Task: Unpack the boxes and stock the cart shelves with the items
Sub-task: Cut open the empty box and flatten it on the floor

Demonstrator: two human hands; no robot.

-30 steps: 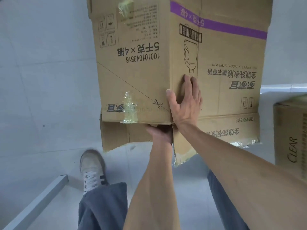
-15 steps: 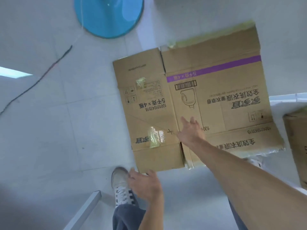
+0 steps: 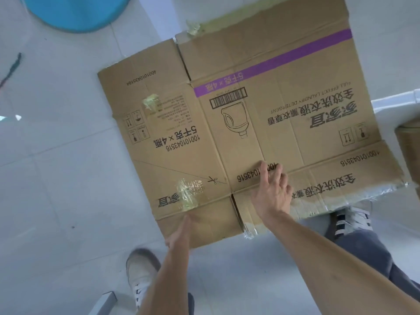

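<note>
The flattened box (image 3: 250, 123) lies on the floor (image 3: 56, 178) ahead, long axis running left-right, the right hand (image 3: 271, 192) pressing open-fingered on its near flap, the left hand (image 3: 179, 235) seemingly flat at its edge.

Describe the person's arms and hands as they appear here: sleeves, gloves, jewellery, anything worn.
Both forearms are bare as far as the frame shows, with no sleeves in view. The left hand and right hand wear no gloves, and no watch, ring or wristband is visible. The fingers are uncovered.
</note>
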